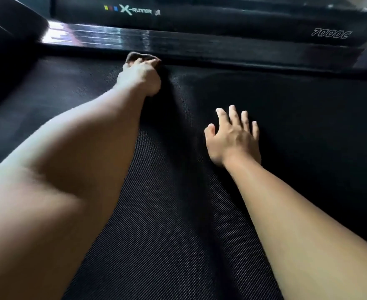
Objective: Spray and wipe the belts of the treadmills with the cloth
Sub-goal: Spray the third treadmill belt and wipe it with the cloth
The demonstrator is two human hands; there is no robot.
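Cloth (132,56) under left hand (140,77) at belt (167,213) front; right hand (232,137) flat.

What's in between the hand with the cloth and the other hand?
Only bare black belt, in the head view: the left hand grips the cloth, the right hand lies flat.

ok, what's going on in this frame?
A person is wiping a treadmill belt. The left hand grips a brown cloth at the belt's far end, right up against the glossy black motor cover. The right hand rests flat on the belt, fingers spread, holding nothing.
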